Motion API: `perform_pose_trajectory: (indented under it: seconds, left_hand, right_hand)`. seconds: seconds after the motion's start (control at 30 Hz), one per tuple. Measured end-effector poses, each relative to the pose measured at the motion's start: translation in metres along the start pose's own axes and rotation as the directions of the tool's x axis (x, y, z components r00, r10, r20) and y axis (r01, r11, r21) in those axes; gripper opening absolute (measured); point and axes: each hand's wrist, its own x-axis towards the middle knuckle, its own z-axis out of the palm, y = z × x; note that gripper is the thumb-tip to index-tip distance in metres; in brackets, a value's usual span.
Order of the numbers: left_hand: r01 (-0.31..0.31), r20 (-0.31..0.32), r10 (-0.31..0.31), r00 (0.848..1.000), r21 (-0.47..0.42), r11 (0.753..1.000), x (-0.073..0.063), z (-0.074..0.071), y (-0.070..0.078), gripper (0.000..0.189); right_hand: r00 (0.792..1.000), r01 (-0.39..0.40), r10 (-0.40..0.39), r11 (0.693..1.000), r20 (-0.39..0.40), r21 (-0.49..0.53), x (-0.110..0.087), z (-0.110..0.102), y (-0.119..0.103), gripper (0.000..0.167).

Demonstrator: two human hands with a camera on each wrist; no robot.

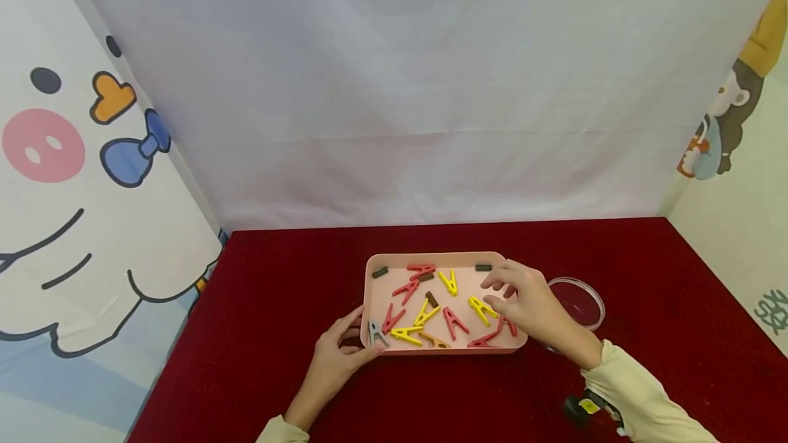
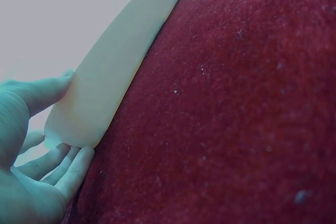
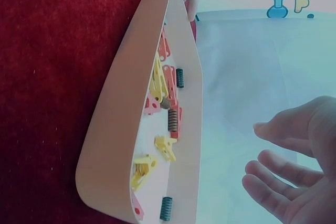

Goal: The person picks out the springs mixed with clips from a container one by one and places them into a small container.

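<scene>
A shallow pink tray (image 1: 443, 352) lies on the table, seen whole in the head view. My left hand (image 1: 337, 354) grips its near left corner, thumb at the front wall and fingers around the side, as the left wrist view also shows. Over the tray's right part hovers my right hand (image 1: 523, 297), fingers loosely bent and holding nothing. Below and beside it is a yellow clothespin (image 1: 482, 310). Several red clothespins (image 1: 454, 322), yellow ones, a grey clothespin (image 1: 377, 332) and an orange clothespin (image 1: 434, 340) are scattered inside. Small dark coil springs (image 3: 166, 209) lie among them.
To the right of the tray, partly behind my right forearm, sits a clear round dish or lid (image 1: 594, 299). Dark red cloth (image 1: 277, 292) covers the table. A white curtain (image 1: 431, 122) hangs behind, with cartoon-printed sheets (image 1: 68, 224) at both sides.
</scene>
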Motion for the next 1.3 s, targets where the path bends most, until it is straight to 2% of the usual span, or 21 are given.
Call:
perform_pose_trajectory:
  seconds: [0.3,1.0,1.17,1.3]
  left_hand:
    - [-0.008,0.000,0.008,1.000,-0.008,1.000,0.000,0.000,0.000,0.071]
    - [0.000,-0.001,0.000,1.000,-0.003,1.000,0.000,0.000,0.001,0.071]
    - [-0.003,0.004,0.003,1.000,0.003,1.000,-0.001,0.000,0.001,0.072]
    - [-0.005,0.003,0.005,1.000,0.007,1.000,-0.001,-0.001,0.001,0.072]
  right_hand:
    - [0.999,0.043,-0.043,0.998,-0.005,0.038,0.006,0.012,-0.001,0.016]
    - [0.997,-0.003,-0.005,0.996,0.082,0.091,0.020,0.036,0.003,0.015]
    - [0.998,0.026,-0.031,0.996,0.055,0.086,0.021,0.042,0.007,0.016]
    - [0.998,0.010,-0.015,0.997,0.059,0.081,0.023,0.047,0.008,0.016]
